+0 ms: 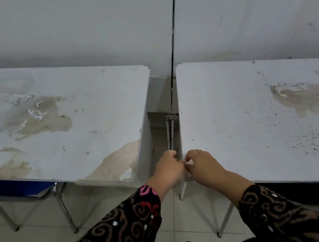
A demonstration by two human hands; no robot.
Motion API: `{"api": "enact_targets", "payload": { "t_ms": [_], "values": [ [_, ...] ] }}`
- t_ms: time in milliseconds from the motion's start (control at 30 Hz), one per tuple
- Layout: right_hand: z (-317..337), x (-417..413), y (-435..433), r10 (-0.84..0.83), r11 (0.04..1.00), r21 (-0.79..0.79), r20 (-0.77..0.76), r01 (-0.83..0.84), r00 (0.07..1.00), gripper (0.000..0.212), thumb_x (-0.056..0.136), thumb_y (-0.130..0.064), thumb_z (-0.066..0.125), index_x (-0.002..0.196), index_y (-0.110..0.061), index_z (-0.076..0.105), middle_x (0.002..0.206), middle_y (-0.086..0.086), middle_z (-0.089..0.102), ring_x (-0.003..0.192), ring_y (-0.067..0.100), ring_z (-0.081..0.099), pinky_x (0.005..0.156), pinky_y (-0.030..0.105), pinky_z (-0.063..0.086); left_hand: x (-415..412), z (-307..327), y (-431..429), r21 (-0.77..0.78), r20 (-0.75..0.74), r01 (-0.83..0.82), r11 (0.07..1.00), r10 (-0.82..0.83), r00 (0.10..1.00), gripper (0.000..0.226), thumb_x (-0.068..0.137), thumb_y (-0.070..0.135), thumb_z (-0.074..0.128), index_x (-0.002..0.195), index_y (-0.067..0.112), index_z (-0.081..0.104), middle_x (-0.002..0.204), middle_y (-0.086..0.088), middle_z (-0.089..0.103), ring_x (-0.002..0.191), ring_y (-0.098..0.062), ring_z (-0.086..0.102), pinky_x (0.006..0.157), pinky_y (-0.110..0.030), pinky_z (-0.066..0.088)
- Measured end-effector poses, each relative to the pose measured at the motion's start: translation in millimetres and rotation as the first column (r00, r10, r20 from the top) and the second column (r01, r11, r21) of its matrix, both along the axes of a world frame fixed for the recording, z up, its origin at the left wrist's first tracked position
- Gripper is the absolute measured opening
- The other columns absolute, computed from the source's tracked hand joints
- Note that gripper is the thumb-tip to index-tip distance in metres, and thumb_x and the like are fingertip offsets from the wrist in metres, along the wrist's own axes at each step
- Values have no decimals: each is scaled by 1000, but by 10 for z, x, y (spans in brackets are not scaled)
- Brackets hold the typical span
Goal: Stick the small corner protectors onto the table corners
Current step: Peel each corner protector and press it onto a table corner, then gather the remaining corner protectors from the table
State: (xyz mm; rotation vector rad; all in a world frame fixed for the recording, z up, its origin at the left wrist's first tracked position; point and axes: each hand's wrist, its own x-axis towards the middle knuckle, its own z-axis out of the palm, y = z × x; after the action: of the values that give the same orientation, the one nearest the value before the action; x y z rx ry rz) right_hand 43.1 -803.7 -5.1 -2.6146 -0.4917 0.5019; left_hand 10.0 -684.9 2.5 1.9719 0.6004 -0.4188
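Two worn white tables stand side by side with a narrow gap between them. My left hand (168, 168) and my right hand (201, 163) meet at the near left corner of the right table (261, 124), fingers curled. Between their fingertips shows a small pale piece, a corner protector (185, 164), pinched by both hands against that corner. Most of it is hidden by my fingers. Several more small white corner protectors (34, 113) lie loose on the left table (89, 116), far left of my hands.
A white partition panel (173, 33) runs along the gap between the tables toward the wall. A blue chair (14, 187) with metal legs sits under the left table. Metal legs stand on the tiled floor (36, 238) below.
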Motion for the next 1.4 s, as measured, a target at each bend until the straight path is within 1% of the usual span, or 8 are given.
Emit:
{"api": "enact_targets", "payload": {
  "t_ms": [100,167,300,433,533,967,1233,1400],
  "values": [
    [169,17,294,-10,997,74,52,6,999,21,95,-32,49,105,-16,58,105,2,60,93,18,56,76,26,45,10,165,268,6,65,5,1000,-5,998,35,94,31,53,127,21,45,115,0,55,103,-15,52,97,-32,44],
    [253,32,530,-6,994,106,88,-3,996,19,93,-34,50,103,-19,57,102,1,60,88,16,56,74,26,47,4,265,495,38,110,-11,999,7,994,38,94,29,52,130,17,46,113,1,57,99,-12,51,90,-29,43],
    [405,-5,1099,12,985,169,133,-35,991,28,92,-34,54,114,-18,54,113,2,57,102,19,53,80,25,42,-85,441,1092,65,136,-56,996,47,990,45,94,27,52,136,13,44,131,-4,54,115,-20,53,92,-28,42],
    [493,-170,1808,25,975,220,94,-45,995,40,91,-25,55,129,-18,46,134,3,48,121,19,45,95,27,38,-320,540,1878,86,143,-71,994,58,988,43,95,30,50,135,14,45,134,-3,51,120,-19,51,97,-29,41],
    [515,-346,2354,31,966,254,63,-46,998,41,92,-25,53,131,-21,42,137,1,45,123,17,43,94,24,36,-520,580,2494,107,129,-71,992,57,990,41,95,32,50,134,16,47,135,-2,51,122,-19,51,101,-32,41],
    [405,-781,4047,92,958,276,-42,-77,995,44,92,-27,53,134,-23,39,139,0,42,121,16,45,96,25,38,-1071,432,4277,139,108,-136,981,122,987,39,95,31,52,131,17,49,132,-2,52,104,-14,53,82,-23,40],
    [165,-454,4737,131,958,268,-81,-105,988,48,92,-29,53,136,-25,37,141,-1,41,126,16,43,101,27,37,-780,163,4844,190,85,-179,965,165,983,41,93,30,54,132,15,50,136,-4,50,123,-18,50,100,-29,40],
    [-49,-134,5131,171,958,245,-70,-149,983,54,91,-28,54,140,-19,36,146,2,36,134,17,33,108,24,27,-366,18,5224,218,57,-166,962,157,986,42,91,31,58,130,16,52,136,-4,49,123,-20,49,101,-31,42]
  ]
}}
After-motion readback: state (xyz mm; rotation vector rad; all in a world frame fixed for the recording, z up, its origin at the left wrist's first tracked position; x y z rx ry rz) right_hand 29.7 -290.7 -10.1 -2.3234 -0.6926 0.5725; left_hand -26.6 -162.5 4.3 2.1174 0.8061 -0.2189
